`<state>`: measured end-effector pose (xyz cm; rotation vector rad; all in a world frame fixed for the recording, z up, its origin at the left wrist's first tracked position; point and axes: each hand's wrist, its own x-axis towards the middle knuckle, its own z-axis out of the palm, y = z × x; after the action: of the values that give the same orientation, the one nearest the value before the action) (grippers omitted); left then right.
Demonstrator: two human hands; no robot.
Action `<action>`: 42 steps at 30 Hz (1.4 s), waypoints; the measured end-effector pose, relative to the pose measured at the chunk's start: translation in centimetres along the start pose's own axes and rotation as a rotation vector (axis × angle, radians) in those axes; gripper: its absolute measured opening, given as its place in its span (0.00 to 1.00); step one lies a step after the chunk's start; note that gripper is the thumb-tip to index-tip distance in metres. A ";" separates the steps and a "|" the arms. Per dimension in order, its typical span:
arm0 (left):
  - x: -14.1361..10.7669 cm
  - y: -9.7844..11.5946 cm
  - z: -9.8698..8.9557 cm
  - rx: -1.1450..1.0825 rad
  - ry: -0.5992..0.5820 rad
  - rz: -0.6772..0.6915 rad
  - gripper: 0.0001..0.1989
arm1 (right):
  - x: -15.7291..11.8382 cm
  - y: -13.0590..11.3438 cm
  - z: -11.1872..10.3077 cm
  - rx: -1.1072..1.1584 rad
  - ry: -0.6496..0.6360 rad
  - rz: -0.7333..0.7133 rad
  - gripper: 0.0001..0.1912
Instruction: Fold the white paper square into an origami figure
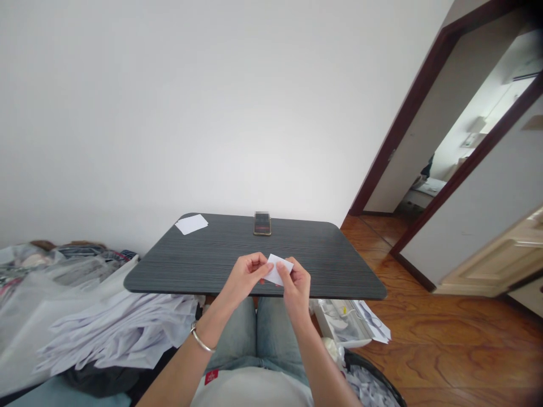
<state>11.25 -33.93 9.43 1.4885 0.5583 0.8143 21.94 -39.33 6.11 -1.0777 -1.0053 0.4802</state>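
A small white piece of paper (276, 270), perhaps folded, is held up over the near edge of the dark table (203, 254). My left hand (250, 271) pinches its left side between thumb and fingers. On the right, my right hand (296, 281) grips the same paper, its thumb lying across the front and its fingers behind. Toward the table's far left corner lie several flat white sheets (192, 224). At the middle of the back edge a phone (262, 223) stands propped upright.
Left of the table are heaped white cloth or paper (123, 328) and clothes in plastic (63, 271). Below the right edge stand a white box (341, 322) and a black-rimmed bin (369, 384) with paper scraps. A white wall (212, 113) rises behind; a doorway (407, 141) opens at right.
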 end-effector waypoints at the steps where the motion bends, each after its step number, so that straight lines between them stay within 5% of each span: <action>1: 0.0 0.0 0.0 -0.002 0.001 -0.004 0.14 | 0.0 0.0 0.0 -0.003 0.005 -0.001 0.17; 13: -0.8 1.0 -1.1 -0.019 -0.134 -0.047 0.10 | 0.2 0.3 0.0 0.073 0.058 0.067 0.17; 19: -0.6 -0.1 -0.5 0.004 -0.093 -0.021 0.11 | 0.2 0.6 0.2 0.125 0.062 0.012 0.16; 23: -0.4 -0.9 -0.7 0.237 0.148 0.072 0.08 | 0.6 0.7 -0.4 0.037 0.035 -0.051 0.09; 27: -0.5 -0.8 -1.4 0.426 0.267 0.262 0.05 | 1.0 0.6 -1.2 -0.121 0.107 -0.149 0.07; 31: -0.8 -0.4 -1.5 0.602 0.288 0.425 0.06 | 0.7 0.6 -1.4 0.031 -0.084 -0.045 0.12; 35: -1.0 -0.4 -1.3 0.698 0.289 0.541 0.08 | 0.4 0.8 -1.1 0.093 -0.143 -0.012 0.04; 39: -0.9 -0.6 -1.3 0.574 0.282 0.612 0.07 | 0.4 0.9 -1.1 0.177 -0.106 -0.075 0.02; 42: -0.9 -0.7 -1.5 0.387 0.202 0.520 0.05 | 0.4 0.9 -1.2 0.231 -0.103 -0.100 0.02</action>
<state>9.67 -33.60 8.53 1.9603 0.5007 1.3271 23.30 -39.21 5.32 -0.7989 -1.0607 0.5599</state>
